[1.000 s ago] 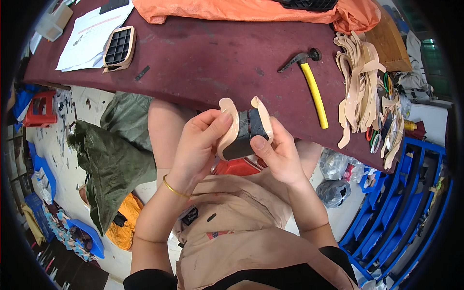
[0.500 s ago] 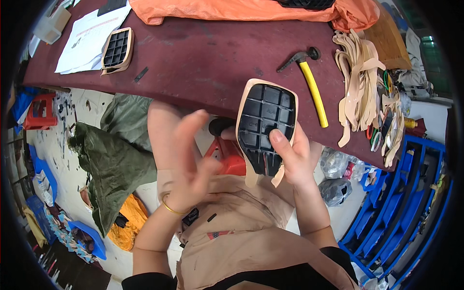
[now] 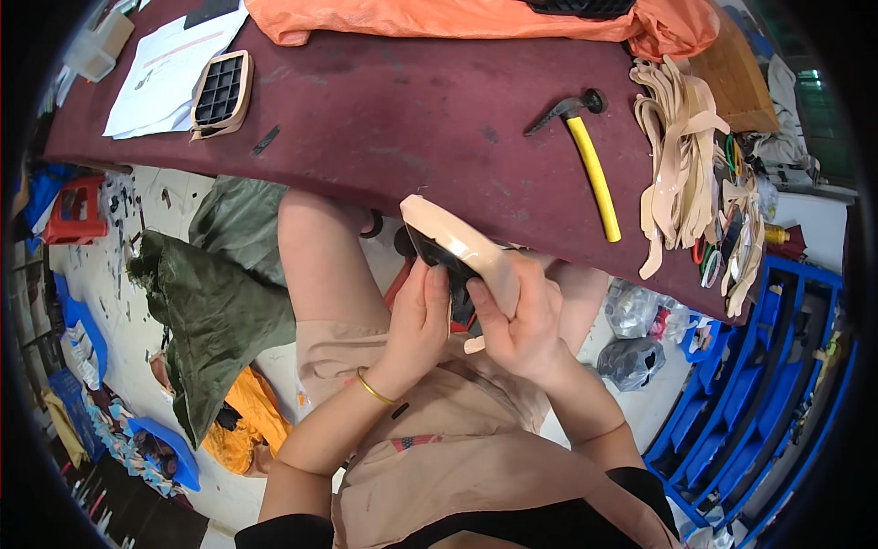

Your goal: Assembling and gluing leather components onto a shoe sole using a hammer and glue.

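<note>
Over my lap, at the table's front edge, I hold a black ribbed shoe platform piece with a beige strip [image 3: 457, 236] wrapped around its edge. It is tilted on its side, so the shiny beige edge faces up and most of the black gridded face is hidden. My right hand [image 3: 526, 320] grips its near end, thumb on the black side. The fingers of my left hand [image 3: 418, 320] are pressed together against the black face. A loose beige strip end [image 3: 475, 345] hangs below. A similar beige-edged piece [image 3: 222, 91] lies on the table at the left.
A yellow-handled hammer [image 3: 593, 174] rests on the maroon table [image 3: 366, 119]. Beige strips [image 3: 677, 156] are piled at its right end, near a wooden block [image 3: 732, 78]. Orange cloth [image 3: 393, 20] lies along the back, papers [image 3: 165, 78] at the left. A blue rack [image 3: 750, 393] stands lower right.
My left hand has come in from the left and now grips the piece. The piece has turned from showing its black gridded face to showing its beige edge.
</note>
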`<state>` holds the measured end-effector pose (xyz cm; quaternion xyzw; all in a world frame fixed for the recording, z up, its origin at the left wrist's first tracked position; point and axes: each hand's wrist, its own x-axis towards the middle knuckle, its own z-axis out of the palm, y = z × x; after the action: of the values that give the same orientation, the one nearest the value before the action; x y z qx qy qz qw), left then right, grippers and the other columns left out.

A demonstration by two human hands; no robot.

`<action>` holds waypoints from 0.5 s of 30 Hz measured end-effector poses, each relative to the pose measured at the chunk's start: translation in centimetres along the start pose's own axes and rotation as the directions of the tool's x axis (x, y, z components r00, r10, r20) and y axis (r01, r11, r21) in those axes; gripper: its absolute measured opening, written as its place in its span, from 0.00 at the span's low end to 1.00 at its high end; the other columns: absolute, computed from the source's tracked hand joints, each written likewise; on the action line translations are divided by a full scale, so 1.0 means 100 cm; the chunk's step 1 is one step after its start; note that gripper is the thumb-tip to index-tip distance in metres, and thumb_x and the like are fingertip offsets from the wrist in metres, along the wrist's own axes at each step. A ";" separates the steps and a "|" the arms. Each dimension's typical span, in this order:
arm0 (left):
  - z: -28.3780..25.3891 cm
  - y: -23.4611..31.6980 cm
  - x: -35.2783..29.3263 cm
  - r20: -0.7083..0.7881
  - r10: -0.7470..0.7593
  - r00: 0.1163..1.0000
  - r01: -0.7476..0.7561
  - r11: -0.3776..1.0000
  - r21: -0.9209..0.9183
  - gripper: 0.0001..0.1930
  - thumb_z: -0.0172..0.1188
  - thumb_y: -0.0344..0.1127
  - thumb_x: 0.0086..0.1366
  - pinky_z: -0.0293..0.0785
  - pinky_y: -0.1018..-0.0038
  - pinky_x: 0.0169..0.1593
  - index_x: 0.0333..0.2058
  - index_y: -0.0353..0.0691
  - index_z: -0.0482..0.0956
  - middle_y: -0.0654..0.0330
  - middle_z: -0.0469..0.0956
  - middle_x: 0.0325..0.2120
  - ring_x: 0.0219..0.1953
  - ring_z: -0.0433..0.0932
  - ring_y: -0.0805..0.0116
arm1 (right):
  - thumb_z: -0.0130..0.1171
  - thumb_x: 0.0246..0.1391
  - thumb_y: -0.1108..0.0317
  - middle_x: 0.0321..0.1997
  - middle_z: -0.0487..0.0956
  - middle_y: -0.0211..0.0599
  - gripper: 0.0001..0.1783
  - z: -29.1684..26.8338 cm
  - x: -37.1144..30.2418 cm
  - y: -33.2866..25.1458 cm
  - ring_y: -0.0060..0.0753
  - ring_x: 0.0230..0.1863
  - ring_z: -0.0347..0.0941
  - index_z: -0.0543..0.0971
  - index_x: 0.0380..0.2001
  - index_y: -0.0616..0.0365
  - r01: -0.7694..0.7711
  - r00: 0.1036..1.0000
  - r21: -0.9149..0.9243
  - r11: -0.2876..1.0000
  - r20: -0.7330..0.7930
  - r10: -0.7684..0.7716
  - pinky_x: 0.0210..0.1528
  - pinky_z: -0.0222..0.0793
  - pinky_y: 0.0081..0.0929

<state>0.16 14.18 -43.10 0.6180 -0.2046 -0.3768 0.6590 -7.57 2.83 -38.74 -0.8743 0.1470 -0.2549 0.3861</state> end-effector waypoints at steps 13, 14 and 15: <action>-0.013 0.016 -0.003 0.394 -0.444 0.805 0.554 0.800 -0.231 0.14 0.41 0.45 0.72 0.61 0.83 0.28 0.34 0.42 0.68 0.72 0.63 0.21 0.23 0.60 0.83 | 0.54 0.59 0.65 0.27 0.77 0.36 0.13 0.001 -0.005 0.026 0.20 0.27 0.71 0.68 0.40 0.65 -0.319 0.945 0.384 0.866 0.060 0.322 0.30 0.67 0.22; -0.009 0.016 -0.004 0.394 -0.442 0.805 0.553 0.800 -0.233 0.14 0.41 0.45 0.72 0.61 0.83 0.28 0.34 0.42 0.68 0.72 0.63 0.21 0.23 0.60 0.83 | 0.54 0.59 0.65 0.27 0.77 0.36 0.14 0.001 -0.006 0.028 0.19 0.28 0.71 0.68 0.40 0.65 -0.312 0.948 0.371 0.875 0.055 0.315 0.30 0.67 0.22; -0.005 0.016 -0.007 0.402 -0.434 0.806 0.555 0.790 -0.260 0.13 0.41 0.45 0.71 0.61 0.83 0.29 0.36 0.41 0.67 0.71 0.63 0.23 0.24 0.61 0.83 | 0.54 0.59 0.65 0.27 0.77 0.36 0.14 0.000 -0.007 0.031 0.19 0.28 0.71 0.68 0.40 0.65 -0.312 0.948 0.369 0.875 0.056 0.314 0.30 0.67 0.22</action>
<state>0.48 14.91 -41.46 0.4463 -0.0638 -0.6647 0.5958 -8.36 1.08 -41.33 -0.7487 0.2364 -0.2150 0.5808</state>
